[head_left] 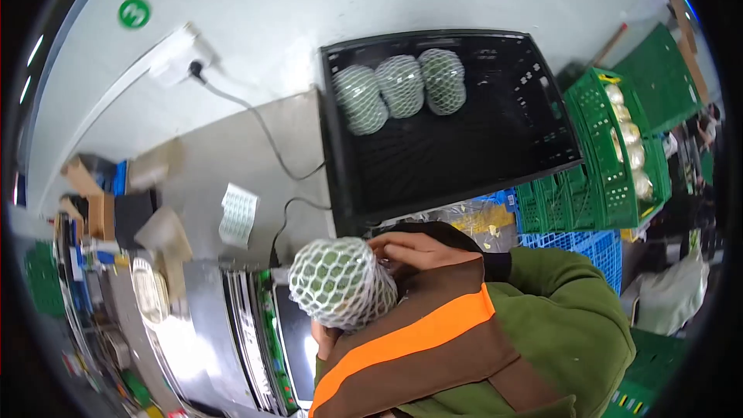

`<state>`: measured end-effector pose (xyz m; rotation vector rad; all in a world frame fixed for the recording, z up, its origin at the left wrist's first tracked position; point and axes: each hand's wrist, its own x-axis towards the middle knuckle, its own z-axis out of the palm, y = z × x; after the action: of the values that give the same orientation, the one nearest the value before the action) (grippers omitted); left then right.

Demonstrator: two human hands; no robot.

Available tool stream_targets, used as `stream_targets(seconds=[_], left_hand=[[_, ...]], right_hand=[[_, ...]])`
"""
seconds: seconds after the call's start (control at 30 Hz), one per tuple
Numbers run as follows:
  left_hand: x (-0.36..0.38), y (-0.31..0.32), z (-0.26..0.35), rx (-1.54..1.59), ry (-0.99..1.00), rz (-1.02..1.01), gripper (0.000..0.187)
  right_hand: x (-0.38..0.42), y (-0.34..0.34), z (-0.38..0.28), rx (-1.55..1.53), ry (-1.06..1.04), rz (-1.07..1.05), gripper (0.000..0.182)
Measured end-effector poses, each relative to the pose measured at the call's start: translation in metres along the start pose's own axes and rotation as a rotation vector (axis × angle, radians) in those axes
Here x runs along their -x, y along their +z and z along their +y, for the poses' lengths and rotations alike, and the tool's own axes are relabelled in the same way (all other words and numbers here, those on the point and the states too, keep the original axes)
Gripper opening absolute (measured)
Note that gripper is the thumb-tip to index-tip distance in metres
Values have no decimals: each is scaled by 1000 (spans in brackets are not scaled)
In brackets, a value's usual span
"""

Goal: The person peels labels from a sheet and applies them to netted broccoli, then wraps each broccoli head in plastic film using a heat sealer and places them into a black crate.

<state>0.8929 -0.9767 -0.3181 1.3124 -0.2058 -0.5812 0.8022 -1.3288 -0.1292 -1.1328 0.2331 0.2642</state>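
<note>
At ten o'clock on the wall, a round green sign [134, 12] carries one white character, either a 3 on its side or an m; out at nine o'clock, a pale sheet of labels [238, 215] lies on the bench with rows of print too small to read. The netted bundle [339, 282], green under white foam mesh, is held in front of the brown apron [433, 333], just past six o'clock. The right hand [418, 251] reaches in at the bundle's two o'clock, wrist bent, fingers pointing towards nine and partly curled against the mesh. The left hand [323, 338] touches it from below at six o'clock, mostly hidden, so I cannot tell how far open it is. Towards one o'clock, the black crate [464, 159] holds three netted pieces [401, 87] standing along its ten-to-twelve side.
</note>
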Motion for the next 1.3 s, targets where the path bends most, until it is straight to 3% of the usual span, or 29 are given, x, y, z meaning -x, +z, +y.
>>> stream_targets(seconds=[0.07,0.13,0.2,0.3,0.4,0.47,0.53,0.57,0.6,0.67,0.7,0.8,0.87,0.93,1.0,1.1,1.13,1.17,1.2,1.23,1.27,1.3], left_hand=[[-50,107,65,-254,-155,-62,43],[-104,223,139,16,-150,-132,48],[-153,290,158,-164,98,-367,43],[-217,373,118,-227,243,-436,49],[-256,442,95,-165,-75,-610,47],[-275,465,75,-140,-186,-678,46],[-293,474,50,-750,714,-563,48],[-310,478,41,-859,941,-529,62],[-320,482,41,-856,935,-527,62],[-338,483,44,-1308,992,-531,69],[-350,481,34,-1375,1050,-568,75],[-359,475,39,-1282,931,-685,72],[-362,472,41,-1266,909,-709,72],[-361,471,39,-1243,949,-708,71],[-359,474,38,-1201,926,-695,72],[-356,473,42,-1121,902,-703,73],[-362,475,32,-1082,952,-741,75],[-367,471,28,-1071,995,-730,77],[-352,462,48,-1079,987,-736,74],[-335,460,50,-996,899,-626,69],[-318,448,75,-960,1026,-576,66],[-303,432,88,-871,993,-552,65]], right_hand=[[20,-16,-32,-186,-75,70,47],[21,-56,-31,32,-357,78,73],[30,-75,-74,448,-495,327,86],[30,-150,-98,105,-381,597,73],[37,-238,-93,63,-503,837,71],[44,-298,-75,383,-605,1051,77],[55,-344,-69,571,-537,1168,88],[57,-363,-65,694,-522,1212,93],[53,-382,-58,819,-508,1250,99],[38,-403,-45,861,-497,1231,102],[26,-411,-39,851,-461,1216,102],[-10,-423,-11,718,-390,1190,101],[-12,-423,-8,643,-491,1203,98],[1,-421,-27,663,-309,1109,103],[-7,-433,-10,687,-300,1119,110],[-5,-451,1,792,-343,1061,105],[-1,-456,1,884,-322,1001,107],[6,-449,-9,942,-289,950,97],[0,-477,2,689,-252,723,82],[8,-477,-1,796,-96,643,72],[9,-521,21,1025,-117,462,58],[-20,-519,16,1065,-166,227,58]])
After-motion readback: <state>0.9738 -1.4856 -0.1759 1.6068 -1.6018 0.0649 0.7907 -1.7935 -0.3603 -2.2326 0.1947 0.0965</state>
